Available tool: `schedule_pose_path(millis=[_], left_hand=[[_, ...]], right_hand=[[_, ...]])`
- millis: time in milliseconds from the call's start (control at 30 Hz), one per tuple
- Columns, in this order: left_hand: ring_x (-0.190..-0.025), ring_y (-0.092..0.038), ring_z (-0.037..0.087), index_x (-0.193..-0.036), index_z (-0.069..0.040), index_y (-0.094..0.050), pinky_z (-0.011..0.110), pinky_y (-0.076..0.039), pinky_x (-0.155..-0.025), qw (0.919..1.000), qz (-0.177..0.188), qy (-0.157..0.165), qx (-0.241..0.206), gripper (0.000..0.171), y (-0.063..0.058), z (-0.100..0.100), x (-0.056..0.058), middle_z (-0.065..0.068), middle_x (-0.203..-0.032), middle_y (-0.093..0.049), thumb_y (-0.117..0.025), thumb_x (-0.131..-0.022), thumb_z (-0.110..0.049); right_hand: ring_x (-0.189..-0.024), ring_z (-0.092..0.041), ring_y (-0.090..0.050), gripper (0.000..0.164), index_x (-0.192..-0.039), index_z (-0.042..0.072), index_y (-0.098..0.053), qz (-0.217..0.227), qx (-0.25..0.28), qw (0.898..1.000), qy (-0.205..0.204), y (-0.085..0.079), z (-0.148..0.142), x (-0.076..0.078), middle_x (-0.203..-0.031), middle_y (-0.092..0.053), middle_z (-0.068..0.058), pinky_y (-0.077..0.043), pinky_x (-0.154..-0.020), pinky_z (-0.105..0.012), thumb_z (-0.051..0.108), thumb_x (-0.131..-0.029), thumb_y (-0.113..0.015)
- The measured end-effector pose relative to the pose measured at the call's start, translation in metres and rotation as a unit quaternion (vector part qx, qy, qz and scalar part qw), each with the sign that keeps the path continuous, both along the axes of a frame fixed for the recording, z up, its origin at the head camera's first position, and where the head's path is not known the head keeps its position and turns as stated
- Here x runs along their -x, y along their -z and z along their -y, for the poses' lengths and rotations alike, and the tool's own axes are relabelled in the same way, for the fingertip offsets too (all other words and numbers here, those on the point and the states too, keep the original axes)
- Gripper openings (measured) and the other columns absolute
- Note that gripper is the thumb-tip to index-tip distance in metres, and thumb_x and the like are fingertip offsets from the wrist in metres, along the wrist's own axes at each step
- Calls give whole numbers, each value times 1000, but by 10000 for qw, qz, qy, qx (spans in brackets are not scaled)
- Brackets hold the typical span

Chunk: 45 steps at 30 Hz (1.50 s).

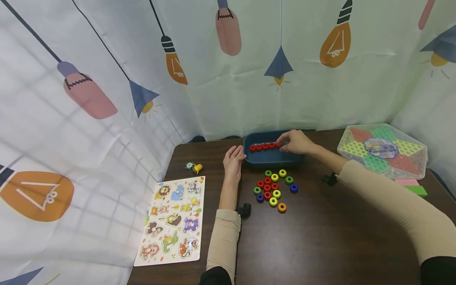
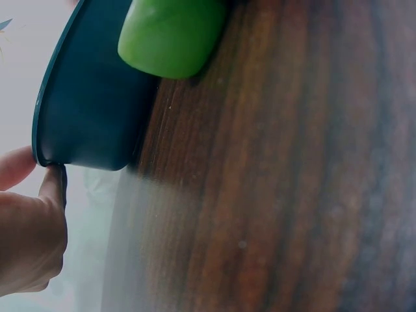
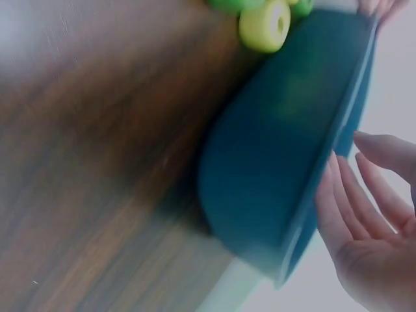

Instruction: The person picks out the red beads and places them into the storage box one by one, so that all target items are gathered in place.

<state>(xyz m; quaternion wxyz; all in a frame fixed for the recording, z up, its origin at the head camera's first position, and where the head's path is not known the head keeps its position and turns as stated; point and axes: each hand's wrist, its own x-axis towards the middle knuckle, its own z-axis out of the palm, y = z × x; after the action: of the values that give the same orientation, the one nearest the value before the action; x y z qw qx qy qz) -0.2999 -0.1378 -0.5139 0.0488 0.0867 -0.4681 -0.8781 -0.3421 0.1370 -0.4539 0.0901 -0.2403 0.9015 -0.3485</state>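
Observation:
A dark blue tray holds a row of several red ring beads. My right hand reaches over its near rim, pinching the red ring bead at the right end of the row. In the right wrist view, the tray wall hides part of its fingers. My left hand touches the tray's left end, its fingers mostly straight, with thumb and a finger at the rim in the left wrist view. Loose ring beads in red, yellow, green, blue and orange lie before the tray.
An animal puzzle board lies at the left, with a small yellow piece and a round piece behind it. At the right stands a clear hexagonal box, with pink and green blocks by it. A printed curtain hangs behind.

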Motion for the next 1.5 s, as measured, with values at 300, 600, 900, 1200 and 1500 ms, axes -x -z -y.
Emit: schedule_pose_path(millis=[300, 600, 900, 1200, 1500], left_hand=[[-130, -51, 26, -140, -2, -40, 39, -44, -106, 10000, -29, -2, 44, 63, -1, 2, 1, 25, -144, -46, -57, -84, 21], [-130, -52, 26, -140, -2, -41, 40, -44, -107, 10000, -18, 4, 19, 61, 0, 1, 1, 24, -144, -47, -55, -85, 22], [-126, -55, 26, -139, -2, -43, 32, -54, -94, 10000, -28, -72, 51, 64, 1, 2, 2, 24, -142, -49, -58, -82, 23], [-125, -56, 26, -138, -1, -43, 36, -53, -96, 9997, -2, -160, 159, 63, 0, 3, 0, 27, -143, -46, -56, -82, 24], [-123, -58, 26, -137, 1, -43, 34, -53, -96, 9995, 134, -298, -44, 61, 1, 2, -1, 27, -142, -47, -61, -82, 21]], right_hand=[[-95, -18, -69, 22, -106, 15, -74, -464, 74, 9964, -703, -9, 14, -58, -104, -73, 1, -58, -82, -40, 16, -84, -77], [-80, -14, -69, 17, -101, 13, -74, -339, 213, 9914, -1246, 10, 27, -89, -96, -74, -3, -58, -69, -27, 11, -85, -75], [-69, -2, -61, 20, -101, 19, -75, -510, -597, 9875, -1365, 38, 38, -94, -98, -73, 7, -52, -66, -25, 21, -81, -79], [-74, -6, -66, 24, -100, 17, -75, -523, -428, 9871, -1448, 38, 39, -89, -94, -74, 4, -56, -68, -29, 18, -77, -82], [-75, -10, -66, 22, -101, 15, -75, -423, -355, 9872, -1497, 33, 38, -89, -85, -73, 6, -54, -65, -26, 13, -79, -79]])
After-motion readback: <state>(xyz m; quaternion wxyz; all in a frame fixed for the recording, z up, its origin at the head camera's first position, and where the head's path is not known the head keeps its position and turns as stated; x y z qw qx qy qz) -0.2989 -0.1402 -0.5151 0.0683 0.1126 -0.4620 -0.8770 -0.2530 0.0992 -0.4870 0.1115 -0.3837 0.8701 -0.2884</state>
